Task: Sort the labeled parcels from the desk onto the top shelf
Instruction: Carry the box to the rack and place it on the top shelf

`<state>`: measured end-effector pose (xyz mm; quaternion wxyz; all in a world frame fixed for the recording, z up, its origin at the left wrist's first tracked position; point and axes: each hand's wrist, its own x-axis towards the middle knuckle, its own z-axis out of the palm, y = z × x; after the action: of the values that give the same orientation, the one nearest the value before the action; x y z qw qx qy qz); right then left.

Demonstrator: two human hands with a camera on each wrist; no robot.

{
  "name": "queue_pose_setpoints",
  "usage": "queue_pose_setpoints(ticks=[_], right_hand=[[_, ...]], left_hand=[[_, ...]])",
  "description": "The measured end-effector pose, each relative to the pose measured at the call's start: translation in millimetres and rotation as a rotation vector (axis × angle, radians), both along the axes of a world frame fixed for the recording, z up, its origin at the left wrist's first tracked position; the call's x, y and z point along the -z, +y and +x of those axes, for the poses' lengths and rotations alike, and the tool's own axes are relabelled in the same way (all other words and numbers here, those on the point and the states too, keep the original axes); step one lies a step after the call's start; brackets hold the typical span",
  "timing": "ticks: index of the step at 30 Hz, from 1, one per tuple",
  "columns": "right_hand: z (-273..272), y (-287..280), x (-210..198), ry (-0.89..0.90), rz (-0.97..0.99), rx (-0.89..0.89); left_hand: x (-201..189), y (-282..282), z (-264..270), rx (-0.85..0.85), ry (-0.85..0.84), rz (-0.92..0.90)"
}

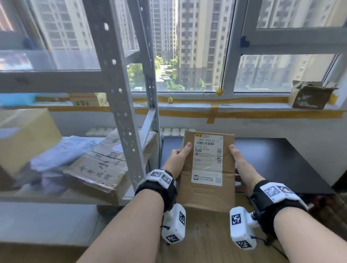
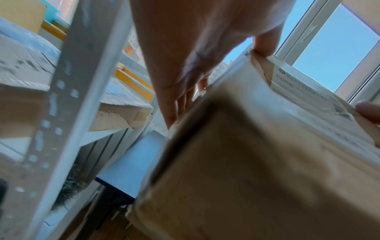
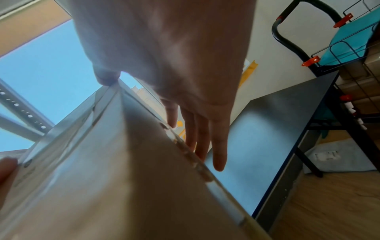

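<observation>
A flat brown cardboard parcel with a white shipping label is held between both hands above the near left end of the black desk. My left hand grips its left edge, thumb on top and fingers underneath. My right hand grips the right edge the same way. The left wrist view shows the parcel filling the lower right, with my left hand pinching its corner. In the right wrist view my right hand reaches under the parcel. The grey metal rack stands just left.
On the rack's lower shelf lie a flattened cardboard box, pale plastic bags and a tan box. A higher shelf beam crosses at the left. An open carton sits on the window sill. A black wire cart stands right of the desk.
</observation>
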<state>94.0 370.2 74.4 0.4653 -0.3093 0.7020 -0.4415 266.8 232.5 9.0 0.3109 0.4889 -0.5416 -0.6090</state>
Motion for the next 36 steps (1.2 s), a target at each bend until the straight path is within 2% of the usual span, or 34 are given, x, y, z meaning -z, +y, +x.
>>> queue_pose_setpoints(ticks=[6,10,15,21,25,29,34,36], right_hand=[[99.5,27.8,-19.2,0.0,-0.045,0.001],[161.1,44.0,-35.8,0.026,-0.092,0.004],[236.1,59.1,-56.9,-0.001,-0.178,-0.049],[309.6,60.0,-87.4,0.008,-0.25,-0.154],[345.6,56.4,-101.1,-0.007,-0.289,-0.223],[370.0,52.3,-112.5,-0.031,-0.339,-0.205],[390.0,41.8,-147.0,-0.108,-0.452,-0.137],[393.6,33.6,-164.1,-0.115,-0.493,-0.125]], left_hand=[[-17.3,24.8,98.1,-0.022,-0.08,-0.052],[-22.7,26.1,157.4,-0.032,-0.048,-0.095],[-67.8,57.1,236.3,-0.053,-0.006,-0.16],[-114.3,78.6,316.1,-0.172,0.029,-0.215],[-113.3,53.5,356.2,-0.222,0.027,-0.237],[-122.4,42.2,382.2,-0.214,0.057,-0.248],[-192.4,109.2,406.4,-0.149,0.186,-0.299],[-208.2,115.3,414.5,-0.095,0.19,-0.314]])
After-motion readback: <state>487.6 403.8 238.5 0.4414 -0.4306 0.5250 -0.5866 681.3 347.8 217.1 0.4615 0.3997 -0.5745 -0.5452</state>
